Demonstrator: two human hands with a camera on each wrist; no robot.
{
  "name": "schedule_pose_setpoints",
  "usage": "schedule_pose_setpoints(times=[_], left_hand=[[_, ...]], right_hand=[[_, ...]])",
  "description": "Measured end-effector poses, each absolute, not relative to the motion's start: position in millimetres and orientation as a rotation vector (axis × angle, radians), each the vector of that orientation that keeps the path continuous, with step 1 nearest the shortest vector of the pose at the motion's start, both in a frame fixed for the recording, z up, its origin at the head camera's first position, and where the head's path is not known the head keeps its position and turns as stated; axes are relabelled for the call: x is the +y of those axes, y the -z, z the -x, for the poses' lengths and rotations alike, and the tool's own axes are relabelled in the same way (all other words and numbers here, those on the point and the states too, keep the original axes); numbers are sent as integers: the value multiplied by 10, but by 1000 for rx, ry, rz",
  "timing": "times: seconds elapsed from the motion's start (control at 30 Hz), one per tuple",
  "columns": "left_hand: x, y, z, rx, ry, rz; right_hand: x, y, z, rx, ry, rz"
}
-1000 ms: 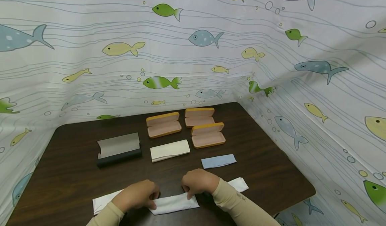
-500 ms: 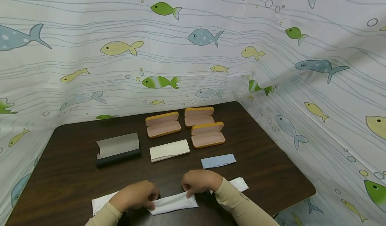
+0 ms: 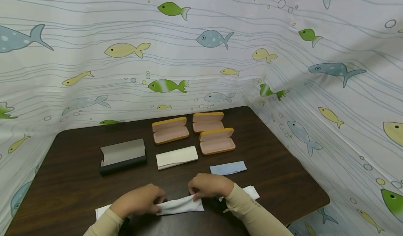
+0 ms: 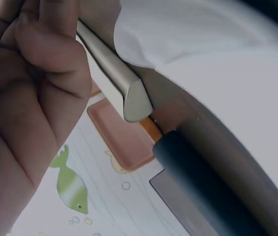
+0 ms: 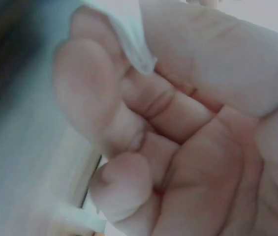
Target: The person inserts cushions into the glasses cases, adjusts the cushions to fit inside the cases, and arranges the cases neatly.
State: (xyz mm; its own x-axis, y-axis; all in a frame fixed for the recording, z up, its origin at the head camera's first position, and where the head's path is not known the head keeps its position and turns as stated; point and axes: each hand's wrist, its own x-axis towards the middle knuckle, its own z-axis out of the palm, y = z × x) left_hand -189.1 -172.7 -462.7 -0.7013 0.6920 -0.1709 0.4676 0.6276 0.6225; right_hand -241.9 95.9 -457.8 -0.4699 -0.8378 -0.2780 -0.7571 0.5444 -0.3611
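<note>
A folded strip of white cloth (image 3: 181, 205) stretches between the two hands near the front of the table. My left hand (image 3: 138, 201) pinches its left end between thumb and fingers. At the upper right corner my right hand (image 3: 211, 186) pinches the cloth. In the right wrist view, a bit of white cloth (image 5: 131, 37) shows between the fingers of that hand. Another white cloth (image 3: 102, 211) lies partly behind the left forearm, and a third white cloth (image 3: 251, 192) lies partly behind the right one.
Beyond the hands lie a cream case (image 3: 177, 157), a light blue folded strip (image 3: 228, 167) and an open dark case (image 3: 124, 159). Three open yellow cases with pink linings (image 3: 171, 134) stand at the back of the dark table (image 3: 78, 190). A fish-patterned curtain (image 3: 176, 61) surrounds it.
Both hands have shifted slightly away from the body with the cloth, which now looks more slack and curved along its top. The other things on the table stay put.
</note>
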Motion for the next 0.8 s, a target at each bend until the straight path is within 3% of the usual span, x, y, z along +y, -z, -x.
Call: schedule_pose_setpoints(times=[0.37, 0.8], left_hand=[[-1853, 4515, 2075, 2442, -840, -950], [-1926, 4388, 2418, 2450, -878, -895]], right_hand=[[912, 4458, 2596, 2398, 304, 1231], [891, 4340, 3043, 2358, 390, 1205]])
